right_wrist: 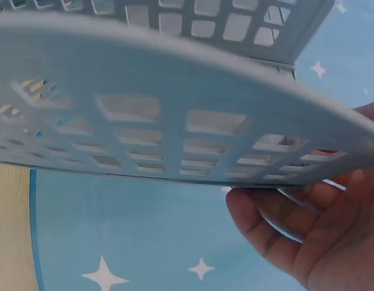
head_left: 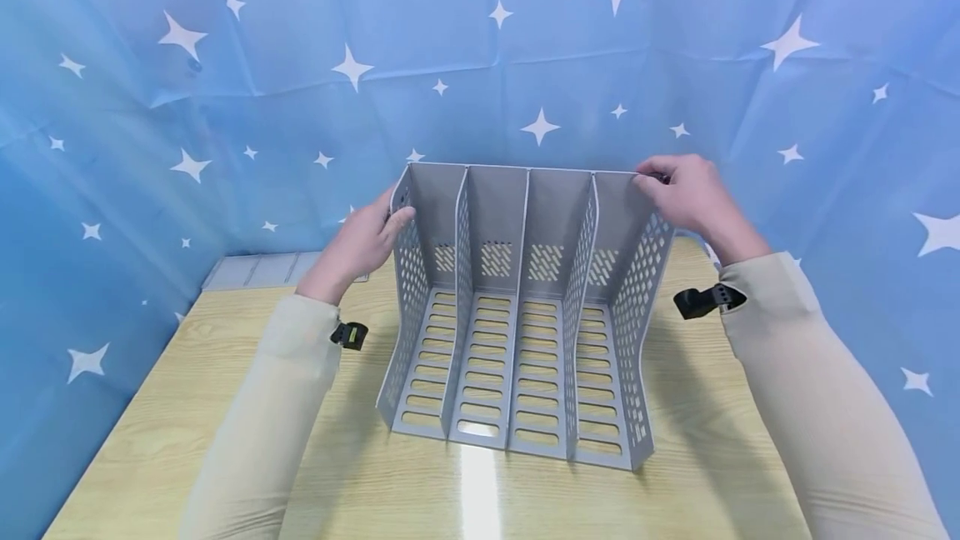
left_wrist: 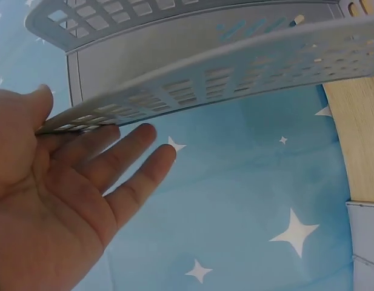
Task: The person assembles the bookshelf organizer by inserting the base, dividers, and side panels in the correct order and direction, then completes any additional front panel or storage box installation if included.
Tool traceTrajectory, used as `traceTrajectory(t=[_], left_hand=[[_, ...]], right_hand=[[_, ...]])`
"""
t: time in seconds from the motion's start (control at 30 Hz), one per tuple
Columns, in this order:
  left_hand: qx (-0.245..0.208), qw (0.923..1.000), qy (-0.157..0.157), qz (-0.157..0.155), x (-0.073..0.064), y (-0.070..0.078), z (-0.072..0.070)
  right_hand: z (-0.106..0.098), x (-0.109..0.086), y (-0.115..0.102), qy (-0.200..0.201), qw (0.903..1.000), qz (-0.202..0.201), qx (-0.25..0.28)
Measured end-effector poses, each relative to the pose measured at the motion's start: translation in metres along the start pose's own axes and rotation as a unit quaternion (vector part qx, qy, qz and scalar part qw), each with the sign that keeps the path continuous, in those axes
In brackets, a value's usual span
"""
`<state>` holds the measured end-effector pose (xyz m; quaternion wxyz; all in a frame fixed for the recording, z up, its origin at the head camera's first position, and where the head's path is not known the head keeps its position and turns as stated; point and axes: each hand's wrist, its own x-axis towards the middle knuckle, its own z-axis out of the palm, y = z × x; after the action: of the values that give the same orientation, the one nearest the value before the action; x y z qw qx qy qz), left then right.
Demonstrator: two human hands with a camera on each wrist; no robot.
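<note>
A grey plastic file rack (head_left: 497,202) stands at the middle in the head view, its slotted base toward me and upright dividers parting it into several compartments. My left hand (head_left: 356,242) grips its left side wall near the top, thumb at the front edge. In the left wrist view, the fingers (left_wrist: 135,145) lie along the outside of that perforated wall. At the top right corner, my right hand (head_left: 690,194) holds the rack's edge. The right wrist view shows its fingers (right_wrist: 265,236) curled beneath the right wall (right_wrist: 174,73). Whether the whole base touches the table cannot be told.
Flat grey panels (head_left: 258,271) lie at the table's back left, partly behind the left forearm. The wooden table (head_left: 150,407) ends at a blue curtain with white stars (head_left: 285,32), behind and at both sides.
</note>
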<state>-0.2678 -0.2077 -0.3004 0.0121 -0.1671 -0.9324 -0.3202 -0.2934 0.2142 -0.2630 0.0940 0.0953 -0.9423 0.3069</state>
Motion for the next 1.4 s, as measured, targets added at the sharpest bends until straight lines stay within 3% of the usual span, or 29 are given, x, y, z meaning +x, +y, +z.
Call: traceTrajectory(t=[0.13,0.2,0.4,0.53,0.73,0.87,1.0,1.1,1.2,1.27,1.4], left_hand=[[0.014,0.9989,-0.035,-0.029,-0.017,-0.004,0.009],[0.018,0.9979,-0.056,-0.027,-0.03,-0.01,0.02],[0.029,0.9905,-0.134,-0.006,-0.069,-0.031,0.059],[0.041,0.9854,-0.161,-0.037,-0.084,-0.041,0.077],[0.073,0.9877,-0.112,-0.081,-0.091,-0.039,0.09],[0.096,0.9888,-0.093,-0.067,-0.091,-0.027,0.098],[0.073,0.9903,-0.11,-0.044,-0.091,-0.015,0.11],[0.051,0.9907,-0.123,-0.027,-0.088,-0.009,0.121],[0.041,0.9907,-0.128,-0.017,-0.082,-0.007,0.131],[0.031,0.992,-0.122,-0.014,-0.078,-0.007,0.137],[0.01,0.9949,-0.1,-0.001,-0.068,-0.008,0.144]], right_hand=[[-0.005,0.003,0.0,0.006,0.9994,0.033,0.002],[-0.007,0.003,0.002,0.011,0.9988,0.048,-0.004],[-0.003,-0.002,0.005,0.095,0.9924,0.063,-0.047],[-0.005,-0.008,0.007,0.127,0.9846,0.086,-0.084],[-0.024,-0.027,0.005,0.063,0.9767,0.124,-0.164],[-0.039,-0.046,-0.002,0.021,0.9691,0.122,-0.214],[-0.054,-0.06,-0.008,-0.048,0.9705,0.091,-0.218],[-0.066,-0.066,-0.007,-0.127,0.972,0.054,-0.19],[-0.072,-0.069,0.0,-0.195,0.9738,0.027,-0.114],[-0.072,-0.069,0.007,-0.211,0.9757,0.016,-0.057],[-0.061,-0.065,0.021,-0.193,0.9804,-0.002,0.041]])
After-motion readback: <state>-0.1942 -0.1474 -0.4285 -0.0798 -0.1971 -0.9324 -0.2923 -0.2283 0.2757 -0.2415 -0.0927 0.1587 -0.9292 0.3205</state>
